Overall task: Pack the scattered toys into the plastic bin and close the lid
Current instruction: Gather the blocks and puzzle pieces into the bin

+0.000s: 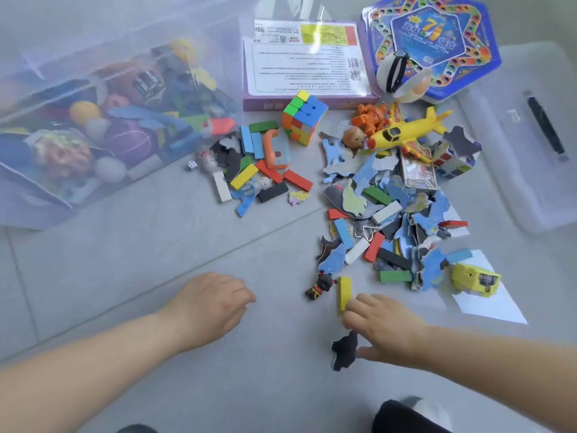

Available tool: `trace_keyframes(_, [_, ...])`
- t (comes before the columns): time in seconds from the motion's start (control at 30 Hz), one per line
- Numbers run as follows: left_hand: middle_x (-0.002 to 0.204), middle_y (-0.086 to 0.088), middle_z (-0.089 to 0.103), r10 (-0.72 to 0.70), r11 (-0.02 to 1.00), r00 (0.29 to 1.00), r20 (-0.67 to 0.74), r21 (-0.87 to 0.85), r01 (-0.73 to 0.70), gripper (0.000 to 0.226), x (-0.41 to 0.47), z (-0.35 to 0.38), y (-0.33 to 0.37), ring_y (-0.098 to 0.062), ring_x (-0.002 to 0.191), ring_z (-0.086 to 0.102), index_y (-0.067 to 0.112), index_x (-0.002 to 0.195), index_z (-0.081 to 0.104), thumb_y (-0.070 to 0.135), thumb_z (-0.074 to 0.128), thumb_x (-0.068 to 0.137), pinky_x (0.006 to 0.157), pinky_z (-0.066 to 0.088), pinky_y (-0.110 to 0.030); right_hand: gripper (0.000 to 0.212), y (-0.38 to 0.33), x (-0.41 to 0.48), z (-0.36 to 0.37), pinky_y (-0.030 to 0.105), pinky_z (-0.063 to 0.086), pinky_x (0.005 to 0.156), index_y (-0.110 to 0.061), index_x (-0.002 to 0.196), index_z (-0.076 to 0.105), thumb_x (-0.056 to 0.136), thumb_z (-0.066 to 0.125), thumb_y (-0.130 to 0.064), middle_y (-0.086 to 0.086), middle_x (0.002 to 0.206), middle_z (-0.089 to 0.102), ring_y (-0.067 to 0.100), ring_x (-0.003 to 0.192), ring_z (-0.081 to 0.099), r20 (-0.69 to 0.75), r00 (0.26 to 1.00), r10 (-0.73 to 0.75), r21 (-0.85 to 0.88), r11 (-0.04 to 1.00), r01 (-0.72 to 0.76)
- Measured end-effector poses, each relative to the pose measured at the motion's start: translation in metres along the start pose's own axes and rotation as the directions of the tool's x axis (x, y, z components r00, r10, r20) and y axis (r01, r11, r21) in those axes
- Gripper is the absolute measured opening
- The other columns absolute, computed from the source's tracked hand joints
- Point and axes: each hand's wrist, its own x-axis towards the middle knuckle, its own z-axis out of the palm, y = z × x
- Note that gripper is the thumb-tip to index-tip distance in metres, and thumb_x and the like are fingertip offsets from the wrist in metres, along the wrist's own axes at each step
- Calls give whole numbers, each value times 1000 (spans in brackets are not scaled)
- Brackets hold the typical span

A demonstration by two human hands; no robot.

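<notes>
Bin left uncovered, lid laid apart, toys strewn on the floor.
The clear bin, part-filled with toys, is seen well beyond the left hand, to its left. The clear lid is laid flat far beyond the right hand, to its right. A yellow block is found at the right fingertips, a black puzzle piece at the thumb. Blocks and puzzle pieces are heaped just beyond, with a cube and a yellow plane farther off.

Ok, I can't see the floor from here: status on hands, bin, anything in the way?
Left hand empty, loose. Right hand touching yellow block, no grip. Bin part full, lid off, lying right. Toy pile unpacked; nothing blocking.
</notes>
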Motion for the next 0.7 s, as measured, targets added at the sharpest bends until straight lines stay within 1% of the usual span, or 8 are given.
trace_keyframes(0.17, [58, 10, 64, 57, 997, 998, -10, 49, -56, 33, 52, 2, 24, -11, 48, 61, 22, 65, 70, 36, 40, 68, 43, 41, -11, 77, -6, -11, 31, 12, 40, 44, -27, 81, 36, 30, 71, -71, -15, 64, 61, 4, 53, 57, -101, 995, -1, -19, 1000, -1])
trace_keyframes(0.23, [59, 8, 64, 79, 994, 996, 46, 76, -82, 28, 74, 4, 32, -12, 48, 62, 22, 67, 71, 46, 58, 64, 43, 41, -11, 75, -14, -6, 40, 14, 39, 45, -27, 85, 39, 31, 75, -64, -14, 65, 61, 5, 59, 54, -155, 988, 5, 26, 1000, -1])
trace_keyframes(0.3, [69, 6, 66, 54, 989, 991, 125, 128, -70, 40, 91, 4, 47, -13, 59, 64, 21, 78, 71, 52, 77, 53, 48, 44, -15, 75, -22, 1, 45, 15, 39, 44, -27, 85, 39, 28, 77, -59, -13, 66, 61, 6, 60, 54, -183, 982, 39, 91, 996, -22])
trace_keyframes(0.37, [104, 0, 62, -64, 985, 969, 239, 174, 22, 51, 102, 2, 59, -17, 96, 60, 17, 111, 58, 52, 64, 75, 74, 46, -27, 76, -26, 7, 45, 14, 40, 44, -26, 82, 39, 26, 78, -60, -12, 66, 61, 7, 55, 57, -202, 975, 90, 134, 989, -63])
trace_keyframes(0.43, [125, -2, 48, -174, 975, 926, 336, 189, 115, 48, 107, 8, 67, -21, 116, 46, 16, 126, 39, 46, 47, 89, 89, 37, -31, 76, -27, 9, 43, 13, 41, 44, -24, 77, 42, 23, 77, -64, -11, 64, 60, 8, 53, 57, -204, 969, 139, 142, 984, -112])
trace_keyframes(0.57, [128, -2, 46, -240, 970, 916, 321, 115, 213, 42, 103, 15, 68, -22, 118, 44, 16, 128, 37, 35, 46, 92, 89, 35, -31, 77, -23, 12, 39, 17, 38, 46, -21, 66, 41, 15, 74, -69, -11, 55, 56, 9, 48, 55, -179, 960, 213, 115, 974, -195])
trace_keyframes(0.63, [126, -2, 47, -253, 968, 911, 326, 86, 238, 37, 99, 14, 66, -22, 117, 45, 15, 125, 39, 28, 45, 91, 88, 36, -31, 64, -20, 11, 35, 16, 28, 50, -23, 56, 48, 16, 77, -63, -9, 48, 54, 9, 44, 54, -139, 961, 238, 89, 970, -227])
trace_keyframes(0.7, [122, -2, 51, -291, 952, 900, 325, 10, 304, 27, 94, 9, 61, -23, 111, 49, 16, 115, 42, 20, 45, 88, 79, 38, -30, 59, -19, 12, 24, 17, 18, 43, -26, 48, 38, 22, 84, -53, -6, 41, 52, 10, 37, 50, -176, 942, 285, 120, 956, -266])
